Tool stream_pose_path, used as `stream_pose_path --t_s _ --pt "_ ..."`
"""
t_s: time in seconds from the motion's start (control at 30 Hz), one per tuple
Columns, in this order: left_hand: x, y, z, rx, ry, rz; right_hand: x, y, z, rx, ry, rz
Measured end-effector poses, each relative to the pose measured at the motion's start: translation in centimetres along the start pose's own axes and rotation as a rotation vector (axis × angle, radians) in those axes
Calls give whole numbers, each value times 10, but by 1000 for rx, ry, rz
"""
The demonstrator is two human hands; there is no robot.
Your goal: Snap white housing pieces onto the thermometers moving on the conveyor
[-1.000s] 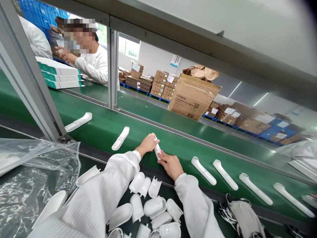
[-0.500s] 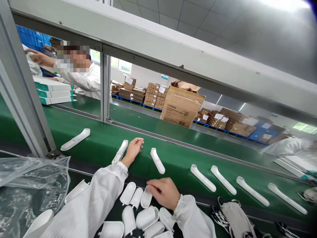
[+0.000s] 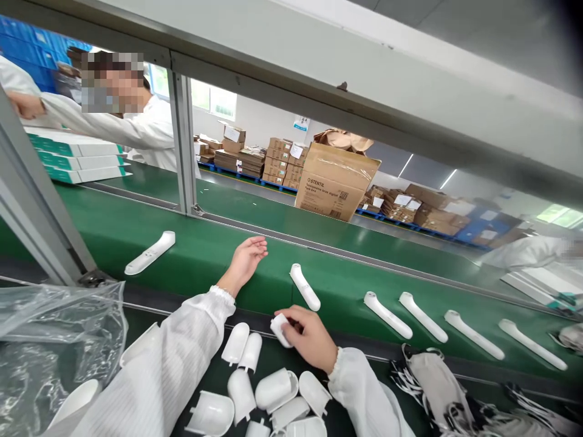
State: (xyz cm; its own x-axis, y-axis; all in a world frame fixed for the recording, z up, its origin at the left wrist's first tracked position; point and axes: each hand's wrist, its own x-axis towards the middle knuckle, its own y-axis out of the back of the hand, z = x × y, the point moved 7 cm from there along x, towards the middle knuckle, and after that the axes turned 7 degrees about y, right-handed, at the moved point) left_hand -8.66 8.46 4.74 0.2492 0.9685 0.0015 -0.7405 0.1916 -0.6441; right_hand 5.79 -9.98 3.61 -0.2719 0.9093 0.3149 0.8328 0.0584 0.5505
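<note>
My right hand (image 3: pixel 314 337) pinches a small white plastic cover (image 3: pixel 279 331) above the near ledge. Loose covers of the same kind (image 3: pixel 240 394) lie in a pile below it, some hollow side up. My left hand (image 3: pixel 247 258) is over the green belt with its fingers stretched out and nothing visible in them. A long white handle-shaped housing (image 3: pixel 305 288) lies on the belt between my two hands. Another housing (image 3: pixel 150 254) is to the left, and several more (image 3: pixel 387 315) lie to the right.
A clear plastic bag (image 3: pixel 59 340) is at the left beside a metal post (image 3: pixel 40 182). Grey bundles with cords (image 3: pixel 432 376) lie at the lower right. Beyond the frame, a person (image 3: pixel 150 127) stands by stacked white-green boxes (image 3: pixel 82 161); a large carton (image 3: pixel 334 182) stands behind the belt.
My right hand has lifted a cover from the pile. The housings have shifted rightward in view. The one beside my left hand is no longer visible.
</note>
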Motion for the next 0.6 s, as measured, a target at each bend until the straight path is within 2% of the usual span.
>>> stream_pose_path --t_s 0.13,0.23,0.3,0.43,0.6 --pt "-1 -8 -7 83 9 -63 3 12 24 301 -160 179" --pt "-1 -13 -13 189 33 -96 0 15 41 412 -304 255" --pt "-1 -15 -17 232 42 -113 -2 16 46 438 -349 268" --pt "1 -16 -23 227 75 -132 -1 18 46 517 -340 281" --pt "3 -16 -21 282 56 -128 0 21 50 756 -370 268"
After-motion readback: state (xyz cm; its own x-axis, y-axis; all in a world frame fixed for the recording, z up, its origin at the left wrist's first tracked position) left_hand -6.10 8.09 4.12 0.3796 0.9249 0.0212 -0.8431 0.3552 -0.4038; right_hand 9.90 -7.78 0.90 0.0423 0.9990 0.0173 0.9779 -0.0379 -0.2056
